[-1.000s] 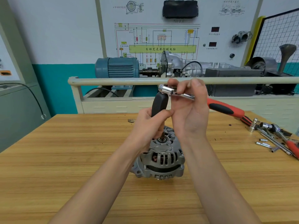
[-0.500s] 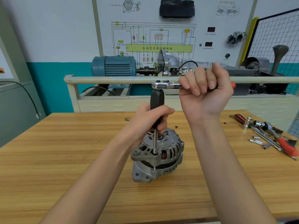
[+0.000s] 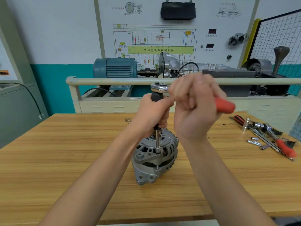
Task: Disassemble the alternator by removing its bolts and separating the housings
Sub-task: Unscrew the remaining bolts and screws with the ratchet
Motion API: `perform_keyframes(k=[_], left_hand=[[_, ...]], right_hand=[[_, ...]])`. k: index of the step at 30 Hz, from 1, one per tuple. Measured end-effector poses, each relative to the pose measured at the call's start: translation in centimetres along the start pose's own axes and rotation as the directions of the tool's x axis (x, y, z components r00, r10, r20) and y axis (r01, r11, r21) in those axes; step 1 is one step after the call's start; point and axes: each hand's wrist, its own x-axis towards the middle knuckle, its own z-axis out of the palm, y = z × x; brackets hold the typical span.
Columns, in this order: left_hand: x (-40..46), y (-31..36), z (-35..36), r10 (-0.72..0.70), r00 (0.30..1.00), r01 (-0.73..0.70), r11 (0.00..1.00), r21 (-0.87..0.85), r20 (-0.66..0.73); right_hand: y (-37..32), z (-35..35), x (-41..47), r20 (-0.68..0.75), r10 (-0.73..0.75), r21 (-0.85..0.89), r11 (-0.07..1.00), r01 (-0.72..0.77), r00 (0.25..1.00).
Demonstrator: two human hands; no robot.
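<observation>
A grey alternator stands on the wooden workbench, its finned front housing facing up. A black-handled driver stands upright with its steel shaft set on a bolt at the housing's near rim. My left hand grips the black handle. A chrome ratchet head sits on top of that handle. My right hand grips the ratchet's red handle, which points to the right. The right hand is motion-blurred.
Loose tools lie at the bench's right: a red-handled ratchet, a black and red screwdriver, and several small sockets. Behind the bench runs a beige rail in front of a blue motor and a wiring display board.
My right hand has swung the ratchet handle from behind the far rail toward me and to the right. The left hand has kept its hold on the black handle.
</observation>
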Motion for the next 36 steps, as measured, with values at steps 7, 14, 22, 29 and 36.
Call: perform_keyframes(k=[7,14,22,29,36], left_hand=[[0.0,0.1,0.3,-0.009,0.999,0.010,1.000,0.020,-0.038],[0.8,0.0,0.1,-0.055,0.998,0.054,0.998,0.031,0.020],[0.3,0.2,-2.5,-0.015,0.985,0.011,1.000,0.026,0.170],[0.8,0.0,-3.0,-0.067,0.990,0.066,0.998,0.016,0.120],[0.6,-0.5,-2.6,0.036,0.983,-0.028,0.999,0.043,-0.179]], right_hand=[[-0.4,-1.0,1.1,0.030,0.100,0.161,0.982,-0.103,0.995],[0.3,-2.6,2.8,-0.178,0.389,0.449,0.849,-0.277,0.904],[2.1,-3.0,2.6,-0.219,0.548,0.679,0.680,-0.277,0.807],[3.5,-2.1,3.4,-0.273,0.675,0.745,0.599,-0.293,0.686],[3.0,1.4,0.6,-0.060,0.089,0.124,0.989,-0.081,0.994]])
